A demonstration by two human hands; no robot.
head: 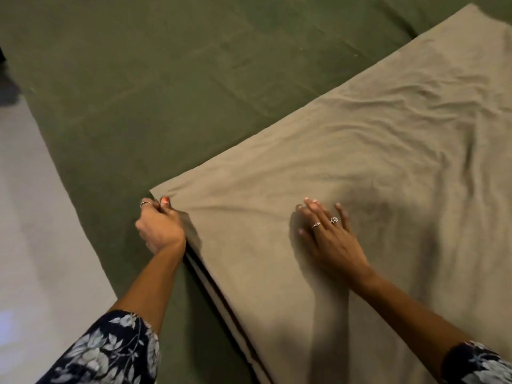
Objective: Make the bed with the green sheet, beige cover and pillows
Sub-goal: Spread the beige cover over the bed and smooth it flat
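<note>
We see the green sheet point(171, 87) spread flat over the bed, creased in faint fold lines, and we take it as our landmark. On top of the sheet, toward its right side, lies the beige cover point(346, 167), folded into several layers whose stacked edges show along its near left side; its surface is wrinkled. Our left hand point(159, 225) is closed, pinching the cover at its near left corner between thumb and fingers, right where the beige cloth meets the sheet. Our right hand point(329, 236) rests on the cover farther from that corner, palm down, fingers spread and flat, holding nothing; two rings show on it. Both forearms come from dark floral sleeves point(110, 353) at the bottom of the view. Left of the sheet's edge a pale floor point(33, 217) shows, and a dark shape at the far left edge is too blurred for us to name.
</note>
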